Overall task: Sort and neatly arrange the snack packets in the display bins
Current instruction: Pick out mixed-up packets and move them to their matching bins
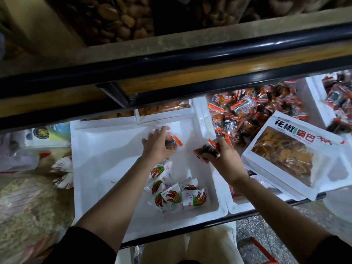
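Centre of display: foam bin (106, 164), w/ packet cluster (177, 195) in its near-right corner, left grip (157, 147) over its far part on a single packet (172, 143), right grip (223, 159) above its right wall on the other packet (204, 152). Right of it, touching: second bin (245, 206) w/ packet heap (257, 111) inside, boxed tray (285, 155) lying tilted across its near-right edge, third bin (314, 96) further right. Left of centre bin: bagged goods (24, 206), small box (47, 136) behind them; behind & above everything: shelf rail (171, 56).

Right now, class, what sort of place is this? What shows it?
Probably a snack shop's display counter: a white foam bin holding white packets, a heap of orange packets, a windowed snack box.
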Available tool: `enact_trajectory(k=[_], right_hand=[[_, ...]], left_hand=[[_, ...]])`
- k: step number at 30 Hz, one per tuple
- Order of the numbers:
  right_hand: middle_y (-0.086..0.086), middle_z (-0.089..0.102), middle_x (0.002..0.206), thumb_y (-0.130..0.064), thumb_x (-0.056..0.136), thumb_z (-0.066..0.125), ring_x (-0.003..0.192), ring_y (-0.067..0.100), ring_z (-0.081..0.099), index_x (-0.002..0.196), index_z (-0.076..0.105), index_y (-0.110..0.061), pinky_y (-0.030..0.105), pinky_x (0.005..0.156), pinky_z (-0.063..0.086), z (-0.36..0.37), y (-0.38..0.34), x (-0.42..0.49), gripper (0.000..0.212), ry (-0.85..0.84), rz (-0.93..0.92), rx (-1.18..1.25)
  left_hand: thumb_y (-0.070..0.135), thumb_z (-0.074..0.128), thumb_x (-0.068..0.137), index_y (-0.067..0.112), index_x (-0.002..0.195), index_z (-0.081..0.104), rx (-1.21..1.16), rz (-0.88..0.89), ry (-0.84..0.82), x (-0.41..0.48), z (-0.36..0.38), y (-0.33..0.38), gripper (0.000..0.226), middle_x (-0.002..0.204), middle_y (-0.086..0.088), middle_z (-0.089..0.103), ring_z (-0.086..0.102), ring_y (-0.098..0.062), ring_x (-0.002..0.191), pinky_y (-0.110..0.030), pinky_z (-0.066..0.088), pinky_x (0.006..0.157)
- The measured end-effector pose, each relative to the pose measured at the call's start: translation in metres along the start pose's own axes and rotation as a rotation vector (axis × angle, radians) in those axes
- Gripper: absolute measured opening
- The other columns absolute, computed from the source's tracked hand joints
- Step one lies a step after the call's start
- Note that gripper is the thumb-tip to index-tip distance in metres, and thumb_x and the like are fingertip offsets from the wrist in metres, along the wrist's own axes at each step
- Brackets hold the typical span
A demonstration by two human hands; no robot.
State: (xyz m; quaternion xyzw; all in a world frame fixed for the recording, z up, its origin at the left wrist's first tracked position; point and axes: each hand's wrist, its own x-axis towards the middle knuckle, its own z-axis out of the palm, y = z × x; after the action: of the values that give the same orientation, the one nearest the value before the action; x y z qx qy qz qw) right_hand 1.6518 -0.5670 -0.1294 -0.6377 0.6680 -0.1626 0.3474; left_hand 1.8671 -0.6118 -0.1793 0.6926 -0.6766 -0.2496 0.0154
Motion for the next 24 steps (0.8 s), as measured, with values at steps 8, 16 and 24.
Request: enact_trajectory(k=[8,16,24], right_hand=[[-0.002,0.061,0.094,-0.034,0.084,0.068,0.083,0.021,0.060,0.100,0.043,-0.027,0.038,0.067,0.049,-0.029,0.014,-0.023,0.030,0.042,-0.032,0.048],[-0.004,0.057,0.091,-0.026,0.088,0.065,0.079,0.017,0.056,0.102,0.042,-0.022,0.028,0.064,0.040,-0.083,0.040,-0.026,0.027,0.057,-0.045,0.050],[0.010,0.064,0.101,-0.015,0.090,0.061,0.091,0.024,0.063,0.116,0.050,-0.007,0.029,0.077,0.051,-0.127,0.047,0.018,0.030,0.021,-0.053,0.011]], left_hand=[[0.038,0.064,0.089,0.012,0.101,0.049,-0.094,-0.082,-0.052,-0.022,0.005,0.007,0.032,0.103,-0.011,0.062,0.064,-0.026,0.087,-0.038,0.055,0.074],[0.023,0.069,0.088,0.007,0.107,0.041,-0.605,-0.202,0.184,-0.031,-0.020,0.085,0.038,0.087,0.006,0.055,0.057,-0.006,0.071,-0.008,0.047,0.051],[0.023,0.072,0.085,0.012,0.111,0.030,-0.871,-0.218,0.141,-0.003,-0.020,0.192,0.051,0.092,0.003,0.057,0.063,-0.017,0.089,-0.015,0.047,0.066]])
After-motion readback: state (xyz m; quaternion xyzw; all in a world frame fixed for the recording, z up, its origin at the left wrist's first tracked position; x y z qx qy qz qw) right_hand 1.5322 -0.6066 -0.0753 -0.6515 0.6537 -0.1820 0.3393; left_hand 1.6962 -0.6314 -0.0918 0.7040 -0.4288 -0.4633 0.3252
